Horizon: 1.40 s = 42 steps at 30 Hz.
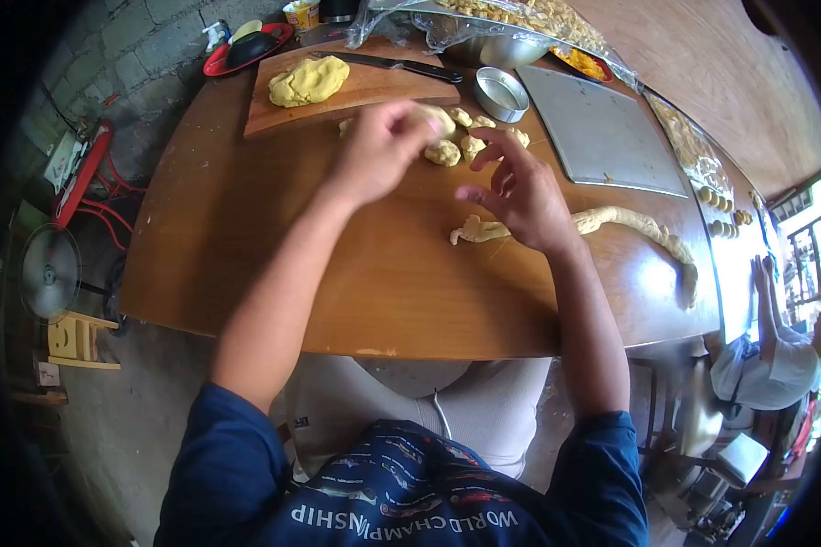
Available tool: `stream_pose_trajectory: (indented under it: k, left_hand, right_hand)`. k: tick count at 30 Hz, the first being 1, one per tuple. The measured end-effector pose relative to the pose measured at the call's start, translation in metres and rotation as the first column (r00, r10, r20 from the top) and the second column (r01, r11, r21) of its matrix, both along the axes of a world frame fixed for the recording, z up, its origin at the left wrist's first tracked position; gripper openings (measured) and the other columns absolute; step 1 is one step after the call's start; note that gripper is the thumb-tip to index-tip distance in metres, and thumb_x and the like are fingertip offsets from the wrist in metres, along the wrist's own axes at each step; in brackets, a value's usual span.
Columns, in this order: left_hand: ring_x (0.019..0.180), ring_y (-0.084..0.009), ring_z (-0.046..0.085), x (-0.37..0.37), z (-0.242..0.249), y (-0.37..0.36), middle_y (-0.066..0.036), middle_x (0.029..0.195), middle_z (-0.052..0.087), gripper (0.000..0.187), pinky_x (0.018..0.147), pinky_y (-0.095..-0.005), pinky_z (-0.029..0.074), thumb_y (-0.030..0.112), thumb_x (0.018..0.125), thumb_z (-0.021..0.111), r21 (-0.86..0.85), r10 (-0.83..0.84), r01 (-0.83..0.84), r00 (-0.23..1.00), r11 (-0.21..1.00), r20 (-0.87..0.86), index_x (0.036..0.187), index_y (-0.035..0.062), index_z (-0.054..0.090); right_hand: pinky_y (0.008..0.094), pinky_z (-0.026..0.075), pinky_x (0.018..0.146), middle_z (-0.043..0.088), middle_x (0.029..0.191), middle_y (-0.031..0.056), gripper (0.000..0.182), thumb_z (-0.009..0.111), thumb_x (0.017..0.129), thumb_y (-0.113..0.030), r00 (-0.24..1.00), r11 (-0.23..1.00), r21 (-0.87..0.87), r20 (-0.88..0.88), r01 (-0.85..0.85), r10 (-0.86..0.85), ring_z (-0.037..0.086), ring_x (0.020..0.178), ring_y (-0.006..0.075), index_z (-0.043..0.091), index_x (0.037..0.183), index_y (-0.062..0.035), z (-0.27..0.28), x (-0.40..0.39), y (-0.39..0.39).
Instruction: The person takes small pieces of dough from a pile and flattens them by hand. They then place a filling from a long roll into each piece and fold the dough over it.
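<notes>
My left hand [385,153] is over the middle of the table, its fingers closed around a pale yellow piece of dough [441,118], blurred by motion. To its right my right hand [526,199] hovers with fingers apart and curved, holding nothing. Small lumps of dough [442,153] lie on the wood between and beyond the hands. Partly behind my right hand stretches a long rope of dough [625,217], which bends toward the table's right edge. A bigger yellow mound of dough [308,82] rests on the wooden board [374,96].
Beside the mound lies a knife [397,67]. A round metal tin [502,94] and a flat metal tray [602,128] are at the back right. A red plate [246,53] stands behind the board. Another person [766,365] is at the far right, near a fan-lit window side.
</notes>
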<state>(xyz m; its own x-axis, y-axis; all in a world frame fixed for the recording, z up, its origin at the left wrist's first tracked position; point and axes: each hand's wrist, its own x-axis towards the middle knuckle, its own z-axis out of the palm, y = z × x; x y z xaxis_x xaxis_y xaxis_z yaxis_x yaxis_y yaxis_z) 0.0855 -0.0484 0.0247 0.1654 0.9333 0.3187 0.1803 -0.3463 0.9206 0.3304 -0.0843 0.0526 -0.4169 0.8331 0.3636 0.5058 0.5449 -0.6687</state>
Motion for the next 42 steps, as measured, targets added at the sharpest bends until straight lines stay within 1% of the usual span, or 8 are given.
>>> stream_pose_trajectory:
  k: [4, 6, 10, 17, 21, 29, 37, 42]
  left_hand:
    - [0.087, -0.0107, 0.066, -0.062, 0.001, 0.023, -0.005, 0.101, 0.071, 0.030, 0.077, -0.0289, 0.056, 0.020, 0.099, 0.076, -0.001, 0.196, -0.197, 0.972, 0.980, 0.132, 0.121, 0.0027, 0.066]
    - [0.101, -0.0159, 0.066, -0.084, -0.010, 0.028, -0.009, 0.112, 0.069, 0.037, 0.087, -0.0324, 0.056, 0.016, 0.095, 0.079, 0.021, 0.257, -0.257, 0.955, 0.966, -0.149, 0.125, 0.0036, 0.061]
    - [0.100, -0.0122, 0.065, -0.078, -0.010, 0.020, -0.001, 0.107, 0.069, 0.033, 0.091, -0.0315, 0.054, 0.008, 0.092, 0.082, -0.082, 0.058, -0.082, 0.965, 0.993, -0.255, 0.118, 0.0056, 0.063]
    - [0.088, -0.0107, 0.061, -0.064, 0.003, 0.011, 0.001, 0.095, 0.068, 0.029, 0.080, -0.0323, 0.053, 0.019, 0.092, 0.085, 0.047, 0.232, -0.240, 0.840, 0.970, -0.491, 0.107, 0.0074, 0.063]
    - [0.085, -0.0108, 0.059, -0.060, 0.017, 0.004, 0.001, 0.094, 0.069, 0.028, 0.077, -0.0344, 0.053, 0.022, 0.092, 0.085, -0.158, 0.225, -0.270, 0.941, 0.950, -0.254, 0.103, 0.0073, 0.063]
    - [0.100, -0.0272, 0.071, -0.052, -0.008, -0.001, -0.012, 0.105, 0.075, 0.028, 0.089, -0.0415, 0.056, 0.026, 0.090, 0.085, -0.029, 0.129, -0.214, 0.689, 0.976, -0.713, 0.103, 0.0058, 0.072]
    - [0.121, -0.0302, 0.069, -0.041, -0.014, 0.003, -0.013, 0.126, 0.073, 0.050, 0.104, -0.0435, 0.055, 0.012, 0.092, 0.073, 0.002, 0.172, -0.222, 0.750, 0.975, -0.638, 0.141, 0.0098, 0.061]
    - [0.109, -0.0242, 0.072, -0.055, -0.014, 0.007, -0.012, 0.119, 0.076, 0.043, 0.096, -0.0402, 0.056, 0.012, 0.094, 0.076, 0.029, 0.219, -0.244, 0.800, 0.969, -0.559, 0.134, 0.0051, 0.062]
  right_hand:
    - [0.0361, 0.057, 0.067, 0.076, 0.092, 0.0083, 0.053, 0.086, 0.094, -0.027, 1.000, 1.000, -0.012, 0.002, 0.010, -0.010, 0.069, 0.070, 0.0178, 0.065, 0.137, -0.0071, -0.008, 0.010, 0.008]
    - [0.0360, 0.057, 0.067, 0.076, 0.091, 0.0082, 0.051, 0.085, 0.095, -0.028, 1.000, 1.000, -0.012, -0.003, 0.002, -0.002, 0.069, 0.069, 0.0177, 0.065, 0.136, -0.0062, -0.008, 0.009, 0.008]
    - [0.0366, 0.057, 0.067, 0.076, 0.087, 0.0093, 0.043, 0.083, 0.097, -0.028, 1.000, 1.000, -0.013, 0.028, -0.007, 0.008, 0.070, 0.069, 0.0185, 0.068, 0.129, -0.0040, -0.009, 0.007, 0.006]
    - [0.0379, 0.057, 0.068, 0.075, 0.084, 0.0101, 0.041, 0.081, 0.098, -0.032, 1.000, 0.999, -0.040, 0.031, -0.003, 0.004, 0.071, 0.070, 0.0210, 0.070, 0.125, -0.0036, -0.004, 0.009, 0.005]
    - [0.0381, 0.058, 0.069, 0.074, 0.083, 0.0102, 0.040, 0.080, 0.099, -0.032, 0.998, 0.999, -0.032, 0.060, 0.016, -0.014, 0.071, 0.071, 0.0213, 0.070, 0.125, -0.0034, -0.003, 0.008, 0.004]
    - [0.0383, 0.058, 0.070, 0.075, 0.083, 0.0116, 0.037, 0.078, 0.101, -0.032, 0.995, 0.996, -0.092, 0.098, 0.002, 0.007, 0.074, 0.074, 0.0216, 0.070, 0.122, -0.0029, -0.001, 0.004, 0.001]
    - [0.0380, 0.057, 0.070, 0.075, 0.082, 0.0108, 0.035, 0.076, 0.102, -0.032, 0.993, 0.994, -0.105, 0.118, 0.004, 0.008, 0.073, 0.073, 0.0207, 0.071, 0.122, -0.0040, -0.003, 0.005, 0.003]
    - [0.0379, 0.057, 0.070, 0.074, 0.081, 0.0105, 0.034, 0.076, 0.103, -0.032, 0.994, 0.997, -0.083, 0.105, -0.009, 0.017, 0.073, 0.073, 0.0206, 0.072, 0.122, -0.0044, -0.004, 0.005, 0.002]
